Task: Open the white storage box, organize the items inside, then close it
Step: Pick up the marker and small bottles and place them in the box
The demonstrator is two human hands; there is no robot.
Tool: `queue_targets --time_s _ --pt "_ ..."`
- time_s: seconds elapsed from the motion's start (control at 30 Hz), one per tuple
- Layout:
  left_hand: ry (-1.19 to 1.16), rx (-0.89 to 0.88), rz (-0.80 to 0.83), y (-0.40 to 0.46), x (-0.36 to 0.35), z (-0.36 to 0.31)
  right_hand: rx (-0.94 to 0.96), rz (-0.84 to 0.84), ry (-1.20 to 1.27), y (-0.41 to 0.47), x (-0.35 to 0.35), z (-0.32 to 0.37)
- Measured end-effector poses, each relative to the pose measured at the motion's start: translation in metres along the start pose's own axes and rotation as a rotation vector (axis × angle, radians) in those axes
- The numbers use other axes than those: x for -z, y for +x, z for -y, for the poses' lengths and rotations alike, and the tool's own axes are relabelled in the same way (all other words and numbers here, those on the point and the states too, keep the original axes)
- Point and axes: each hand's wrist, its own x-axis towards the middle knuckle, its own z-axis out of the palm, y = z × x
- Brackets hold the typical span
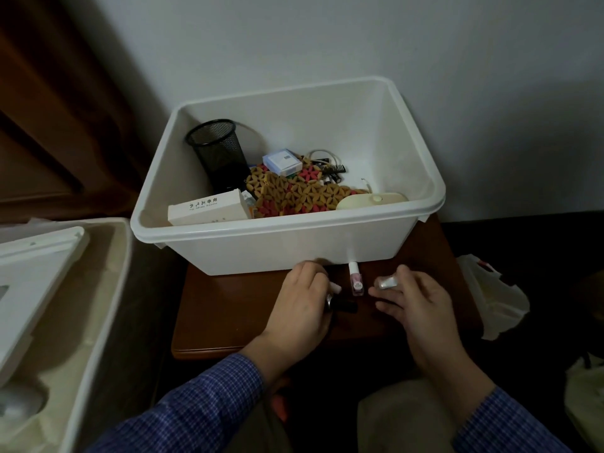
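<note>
The white storage box (287, 237) sat open on a small brown table (228, 315) against the wall, its lid (36, 273) off and lying well to the left. Inside were a black mesh cup (217, 152), a long white carton (207, 209), a beaded mat (294, 194), a small blue-and-white packet (282, 161), a comb (331, 168) and a pale oval gadget (372, 201), all loosely heaped.

In front of the box the left hand (300, 305) was curled around a dark little bottle (341, 305), with something pale at its fingertips. The right hand (415, 299) pinched a silvery bottle (387, 282) between thumb and fingers. A pink bottle (356, 282) lay on the table between the hands, just beside the box wall.

The risk, as I judged it, lay in that narrow strip of table: bottles laid on their sides could roll off the front edge (glass, most likely), and a hand already full might knock the pink one while reaching for it
</note>
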Motion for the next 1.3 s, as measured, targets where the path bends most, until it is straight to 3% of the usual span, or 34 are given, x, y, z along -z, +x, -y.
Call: queue_targets --time_s 0.3,0.5,0.73,0.83,0.97,1.2,1.3 --pt "-0.081 0.030 -0.004 -0.009 0.009 -0.002 0.131 0.075 -0.449 0.016 -0.006 0.005" --pt "-0.557 0.412 -0.147 -0.025 0.019 -0.013 0.231 0.100 -0.794 0.022 -0.016 0.005" --pt "-0.949 0.683 -0.010 -0.028 0.031 -0.021 0.263 0.063 -1.227 0.021 -0.038 0.011" --pt "-1.156 0.773 -0.009 -0.033 0.037 -0.021 0.160 0.194 -1.093 0.014 -0.038 0.020" --pt "-1.489 0.846 -0.101 -0.038 0.051 -0.028 -0.095 0.454 -0.447 -0.028 -0.029 0.030" --pt "-1.182 0.625 -0.065 -0.048 0.067 -0.068 0.052 0.435 -0.351 -0.089 -0.037 0.032" --pt "-1.201 0.647 -0.025 -0.050 0.078 -0.072 0.107 0.404 -0.360 -0.102 -0.035 0.035"
